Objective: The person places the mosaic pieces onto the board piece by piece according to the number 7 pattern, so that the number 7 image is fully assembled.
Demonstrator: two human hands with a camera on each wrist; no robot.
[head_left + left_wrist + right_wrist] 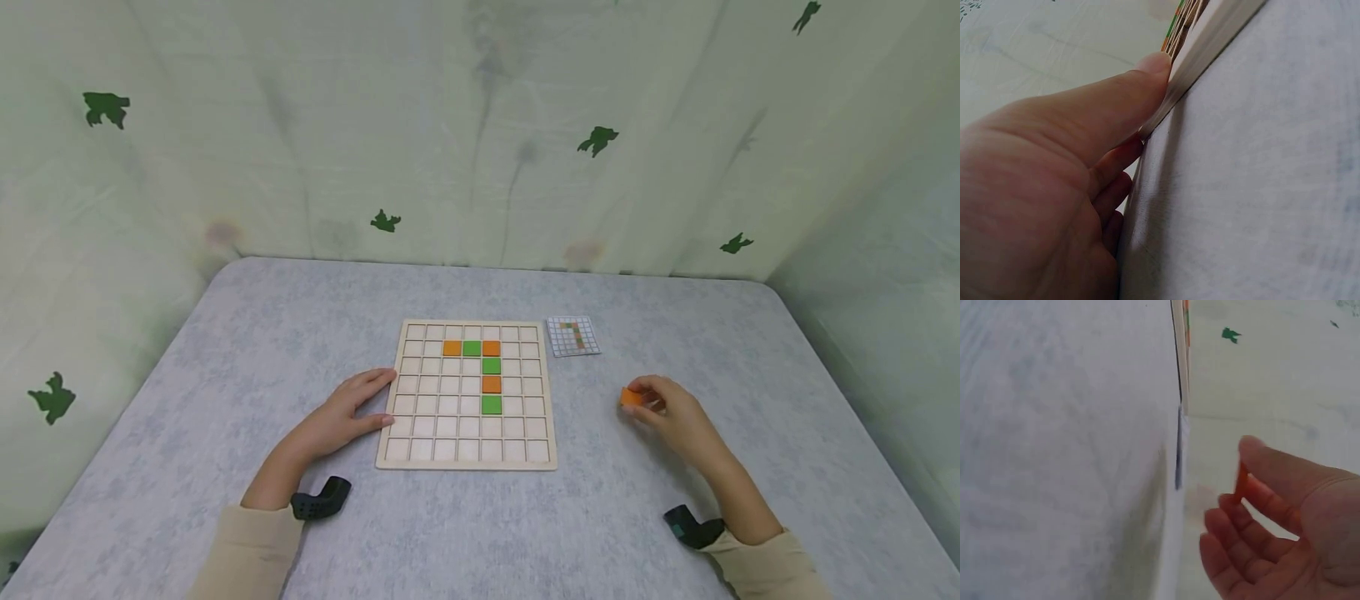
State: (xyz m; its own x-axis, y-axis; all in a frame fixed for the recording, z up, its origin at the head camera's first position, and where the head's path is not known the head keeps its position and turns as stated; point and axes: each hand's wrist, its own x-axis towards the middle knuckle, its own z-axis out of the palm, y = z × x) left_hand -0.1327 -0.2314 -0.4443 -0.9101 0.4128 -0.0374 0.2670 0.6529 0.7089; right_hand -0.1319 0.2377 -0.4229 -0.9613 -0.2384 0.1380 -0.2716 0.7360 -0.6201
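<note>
A light wooden grid board [446, 427] lies flat on the table, with several orange and green square tiles set in its cells. The tiles form a row near the top that turns down into a column, ending at a green tile [491, 405]. My left hand [341, 417] rests along the board's left edge, thumb and fingers spread apart; in the left wrist view the thumb [1116, 97] touches the rim. Off the board to the right, my right hand [675, 417] pinches an orange square tile [630, 397] between thumb and fingers, seen edge-on as a thin orange piece [1241, 481] in the right wrist view.
Beside the board's upper right corner lies a small printed card [573, 337] showing a grid with a similar coloured pattern. A pale curtain [450, 125] with green leaf-like shapes hangs behind the grey table [300, 308]. Each wrist wears a black device [321, 500].
</note>
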